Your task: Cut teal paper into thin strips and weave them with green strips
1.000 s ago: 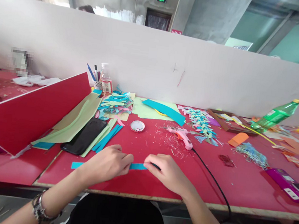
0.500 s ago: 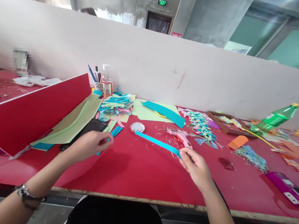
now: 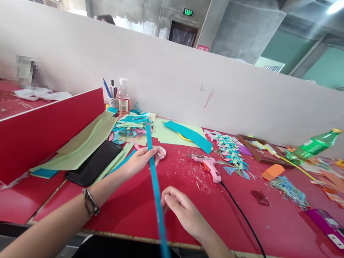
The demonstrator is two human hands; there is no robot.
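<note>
A long blue paper strip [image 3: 156, 182] slants across the middle, its near end hanging over the table's front edge. My left hand [image 3: 142, 158] pinches it in the upper part, close to a small round white lid [image 3: 161, 153]. Beside the strip's middle is my right hand [image 3: 183, 211], its fingers loosely curled with a gap at the thumb and no strip seen between them. Behind the hands lie a heap of cut paper pieces [image 3: 133, 124] and a wide blue paper piece [image 3: 188, 136] on pale green sheets [image 3: 161, 134]. A pink glue gun [image 3: 209, 166] rests to the right.
A black phone [image 3: 94, 163] and green strips lie left, beside a red upright board [image 3: 39, 128]. The glue gun's black cord [image 3: 247, 219] runs to the front edge. Right are a fringed paper piece [image 3: 228, 149], a green bottle [image 3: 315, 146] and a purple power strip [image 3: 333, 228].
The blue strip has passed from my right hand to my left and swung to point towards me. My left hand moved right, while my right hand came inward and down.
</note>
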